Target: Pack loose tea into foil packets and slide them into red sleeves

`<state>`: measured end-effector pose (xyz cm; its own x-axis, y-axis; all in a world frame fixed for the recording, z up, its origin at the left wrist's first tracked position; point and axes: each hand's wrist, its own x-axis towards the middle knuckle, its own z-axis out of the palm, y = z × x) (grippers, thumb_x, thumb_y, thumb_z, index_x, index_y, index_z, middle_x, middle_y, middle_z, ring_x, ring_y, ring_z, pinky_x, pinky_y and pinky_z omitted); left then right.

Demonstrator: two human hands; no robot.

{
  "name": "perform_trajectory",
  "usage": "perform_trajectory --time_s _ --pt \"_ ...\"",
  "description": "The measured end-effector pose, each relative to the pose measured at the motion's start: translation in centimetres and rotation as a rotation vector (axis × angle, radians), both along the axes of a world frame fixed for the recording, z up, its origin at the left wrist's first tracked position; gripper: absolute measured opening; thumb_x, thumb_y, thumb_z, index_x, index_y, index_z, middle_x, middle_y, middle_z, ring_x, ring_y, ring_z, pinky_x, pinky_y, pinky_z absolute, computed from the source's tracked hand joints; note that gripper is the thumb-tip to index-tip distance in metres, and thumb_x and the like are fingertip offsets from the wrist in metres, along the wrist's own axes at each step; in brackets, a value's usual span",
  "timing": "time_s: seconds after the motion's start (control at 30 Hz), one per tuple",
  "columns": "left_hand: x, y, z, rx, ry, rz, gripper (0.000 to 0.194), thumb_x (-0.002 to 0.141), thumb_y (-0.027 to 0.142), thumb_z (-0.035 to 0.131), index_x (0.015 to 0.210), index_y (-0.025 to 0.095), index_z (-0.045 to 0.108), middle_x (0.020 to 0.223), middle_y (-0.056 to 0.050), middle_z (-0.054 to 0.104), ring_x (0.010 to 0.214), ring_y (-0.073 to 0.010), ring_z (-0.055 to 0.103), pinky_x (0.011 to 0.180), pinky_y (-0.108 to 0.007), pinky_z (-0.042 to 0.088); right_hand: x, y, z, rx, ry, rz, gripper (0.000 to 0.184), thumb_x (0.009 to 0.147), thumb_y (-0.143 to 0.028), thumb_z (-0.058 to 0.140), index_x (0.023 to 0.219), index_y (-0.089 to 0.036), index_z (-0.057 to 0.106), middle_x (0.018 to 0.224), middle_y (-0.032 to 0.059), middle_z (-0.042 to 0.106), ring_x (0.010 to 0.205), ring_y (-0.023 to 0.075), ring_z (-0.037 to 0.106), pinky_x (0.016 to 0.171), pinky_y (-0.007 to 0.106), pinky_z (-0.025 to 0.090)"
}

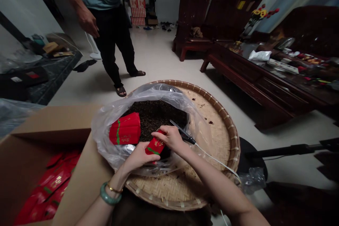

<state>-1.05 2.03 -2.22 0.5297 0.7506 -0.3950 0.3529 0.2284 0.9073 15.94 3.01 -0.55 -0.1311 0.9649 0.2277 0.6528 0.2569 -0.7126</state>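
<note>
Cardboard box [34, 155] at left, red packets [50, 190] inside. Woven bamboo tray [222, 137] carries clear plastic bag [111, 127] of loose dark tea [156, 114], with a stack of red pouches [125, 129] on it. Left hand [137, 157] and right hand [169, 137] both curled tight around one small red pouch [155, 145] over the tea. Black-tipped tool [182, 133] on white cord beside right hand.

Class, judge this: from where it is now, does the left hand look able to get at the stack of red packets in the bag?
Probably yes: the left hand holds a red packet, but the stack lies close by, uncovered.
</note>
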Motion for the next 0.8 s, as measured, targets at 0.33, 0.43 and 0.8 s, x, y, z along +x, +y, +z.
perform_trajectory --time_s 0.33,0.43,0.8 --pt "1.4 0.6 0.2 0.093 -0.137 0.104 0.031 0.063 0.029 0.072 0.086 0.011 0.063 0.078 -0.004 0.07 0.07 -0.0186 0.063 0.068 -0.029 0.049 0.8 -1.2 2.1 0.191 0.169 -0.016 0.021 0.088 -0.036 0.054 0.088 -0.016 0.063 0.075 0.0026 0.061 0.067 0.0128 0.053 0.062 0.023 0.04" --pt "1.1 0.6 0.1 0.148 -0.154 0.142 0.032 0.06 0.028 0.074 0.085 0.011 0.066 0.081 -0.004 0.07 0.073 -0.0182 0.063 0.071 -0.028 0.049 2.2 -2.1 3.7 0.303 0.126 0.066 0.018 0.09 -0.028 0.051 0.082 -0.018 0.064 0.08 0.0051 0.061 0.079 0.016 0.054 0.073 0.029 0.044" --pt "0.3 0.2 0.1 0.377 -0.161 0.114 0.024 0.061 0.022 0.07 0.084 0.014 0.073 0.078 -0.003 0.073 0.071 -0.0174 0.063 0.068 -0.025 0.048 2.4 -5.0 7.6 0.295 -0.335 0.33 0.012 0.085 -0.019 0.057 0.09 -0.021 0.068 0.104 0.0076 0.063 0.115 0.024 0.045 0.091 0.04 0.044"
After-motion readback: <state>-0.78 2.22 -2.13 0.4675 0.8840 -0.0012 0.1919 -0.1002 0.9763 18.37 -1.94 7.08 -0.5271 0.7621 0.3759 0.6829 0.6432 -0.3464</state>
